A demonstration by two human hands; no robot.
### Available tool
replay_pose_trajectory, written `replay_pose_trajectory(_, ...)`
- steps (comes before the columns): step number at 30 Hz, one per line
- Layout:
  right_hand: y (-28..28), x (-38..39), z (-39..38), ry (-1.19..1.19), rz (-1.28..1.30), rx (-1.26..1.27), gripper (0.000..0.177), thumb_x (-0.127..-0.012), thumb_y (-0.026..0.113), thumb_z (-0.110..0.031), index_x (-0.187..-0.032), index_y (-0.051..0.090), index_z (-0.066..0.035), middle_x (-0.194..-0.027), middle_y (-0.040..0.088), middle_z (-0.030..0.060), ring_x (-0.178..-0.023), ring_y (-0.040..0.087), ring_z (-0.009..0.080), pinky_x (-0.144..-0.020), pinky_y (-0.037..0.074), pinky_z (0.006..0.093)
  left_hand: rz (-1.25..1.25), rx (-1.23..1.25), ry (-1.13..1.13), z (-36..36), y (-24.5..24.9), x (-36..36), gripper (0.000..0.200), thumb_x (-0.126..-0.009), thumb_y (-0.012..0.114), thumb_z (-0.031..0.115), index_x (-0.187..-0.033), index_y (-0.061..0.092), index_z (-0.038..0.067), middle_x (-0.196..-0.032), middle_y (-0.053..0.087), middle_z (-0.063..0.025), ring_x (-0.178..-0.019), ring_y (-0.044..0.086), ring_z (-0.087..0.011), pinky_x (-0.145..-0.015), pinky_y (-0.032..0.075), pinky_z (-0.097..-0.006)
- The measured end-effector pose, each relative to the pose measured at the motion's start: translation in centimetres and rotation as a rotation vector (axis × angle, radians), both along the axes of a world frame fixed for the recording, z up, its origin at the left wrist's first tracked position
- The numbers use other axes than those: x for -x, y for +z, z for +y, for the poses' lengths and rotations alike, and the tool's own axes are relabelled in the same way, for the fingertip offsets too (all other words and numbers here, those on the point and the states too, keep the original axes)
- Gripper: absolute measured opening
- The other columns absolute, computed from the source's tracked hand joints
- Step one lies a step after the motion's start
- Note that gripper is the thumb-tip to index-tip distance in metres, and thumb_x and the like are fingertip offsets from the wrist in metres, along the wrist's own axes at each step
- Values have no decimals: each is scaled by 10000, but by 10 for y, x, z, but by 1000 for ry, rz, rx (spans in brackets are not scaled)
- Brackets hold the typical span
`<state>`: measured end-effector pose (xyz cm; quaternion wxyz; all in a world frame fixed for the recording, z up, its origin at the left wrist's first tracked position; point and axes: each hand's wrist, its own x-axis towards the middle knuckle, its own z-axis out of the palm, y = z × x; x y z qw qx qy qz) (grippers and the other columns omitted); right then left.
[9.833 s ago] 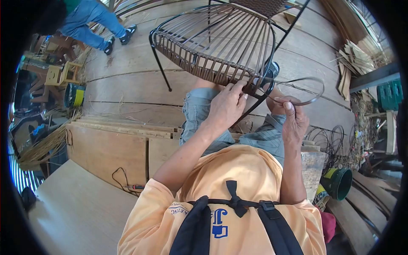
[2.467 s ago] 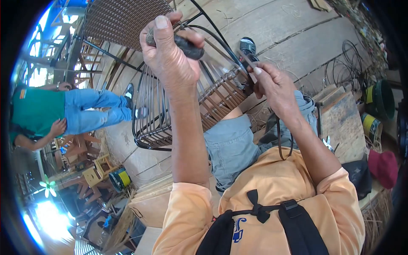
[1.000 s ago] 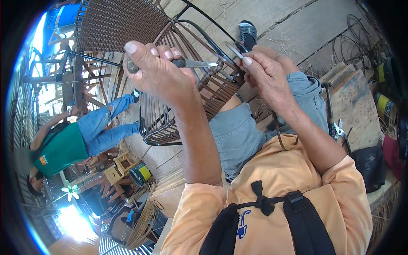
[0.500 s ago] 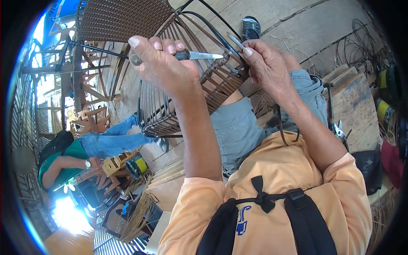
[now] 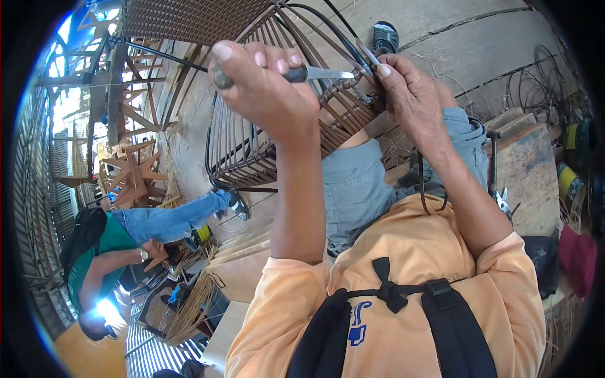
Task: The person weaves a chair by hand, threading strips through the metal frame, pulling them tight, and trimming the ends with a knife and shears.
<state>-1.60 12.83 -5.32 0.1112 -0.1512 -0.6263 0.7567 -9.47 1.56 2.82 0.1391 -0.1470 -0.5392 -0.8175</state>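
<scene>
Brown chair edge (image 5: 347, 120) between hands (image 5: 268, 88), knife (image 5: 329, 74) in left (image 5: 268, 88), strip (image 5: 367, 53) in right (image 5: 416, 97)

Your left forearm (image 5: 297, 195) rose nearly upright in the view, its hand, your left hand (image 5: 271, 91), closed in a grip, palm side upward, thumb (image 5: 228, 58) outward. Your right forearm (image 5: 469, 195) slanted inward, your right hand (image 5: 414, 104) back up, pinching between thumb (image 5: 389, 79) and curled fingers.

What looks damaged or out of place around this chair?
Nothing on the chair looks clearly damaged. The floor looks untidy, though: thin fibres are scattered beyond the right hand, and dark strands lie farther right in a loose tangle.
</scene>
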Motion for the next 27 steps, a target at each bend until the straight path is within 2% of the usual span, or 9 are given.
replay_pose_trajectory(3, -1, 1, -1, -19, 49, -46, 274, -950, 512, -239, -1028, 580, 14, -712, 566, 57, -648, 510, 100, -592, 446, 256, -149, -123, 5, -8, -8, 12, 314, -920, 549, 417, -827, 430, 141, -628, 374, 38, -527, 389, -75, -526, 389, -287)
replay_pose_trajectory(7, -10, 7, -1, -63, 133, -101, 279, -954, 504, -242, -1036, 581, 14, -692, 554, 43, -595, 497, 83, -531, 427, 238, 53, -47, -2, -2, -6, -4, 324, -915, 552, 424, -815, 422, 144, -626, 377, 42, -529, 388, -80, -524, 381, -289)
replay_pose_trajectory(8, -9, 5, -3, -58, 142, -105, 282, -957, 501, -244, -1037, 581, 14, -680, 546, 36, -574, 492, 76, -509, 418, 231, -1, -68, -15, -6, -9, -4, 330, -909, 557, 431, -815, 422, 145, -627, 377, 42, -529, 386, -80, -524, 380, -289)
replay_pose_trajectory(11, 11, -3, 3, 19, 6, 97, 286, -962, 491, -253, -1028, 587, 8, -611, 503, 5, -517, 473, 58, -455, 388, 209, -139, -185, -34, -9, -14, 15, 335, -895, 566, 447, -819, 429, 151, -631, 374, 42, -531, 375, -77, -526, 372, -289)
replay_pose_trajectory(14, 9, -6, 15, 77, 72, 118, 283, -966, 482, -258, -1025, 588, -2, -546, 447, -30, -473, 445, 41, -418, 359, 191, -217, -247, -37, -13, -18, 22, 339, -902, 567, 431, -846, 403, 141, -624, 394, 30, -491, 399, -79, -475, 399, -280)
replay_pose_trajectory(18, 20, -7, 28, 182, 56, -181, 270, -946, 515, -290, -919, 624, -45, -542, 487, -18, -489, 478, 55, -447, 365, 221, -103, -155, -111, -11, -10, 12, 273, -937, 521, 391, -826, 435, 156, -632, 371, 43, -525, 364, -79, -548, 367, -295)
replay_pose_trajectory(21, 15, 0, 31, 252, 93, -283, 279, -923, 547, -306, -835, 627, -54, -548, 516, -3, -508, 505, 63, -471, 383, 232, -239, -229, -116, -17, -20, 25, 264, -941, 522, 374, -827, 435, 153, -629, 370, 42, -520, 362, -79, -548, 367, -298)
replay_pose_trajectory(27, 18, -1, 36, 233, 22, -391, 277, -893, 579, -294, -756, 618, -56, -559, 554, 11, -550, 550, 71, -516, 427, 238, -366, -187, -126, -20, -20, 42, 267, -948, 522, 339, -803, 419, 140, -615, 380, 45, -511, 358, -82, -550, 361, -305)
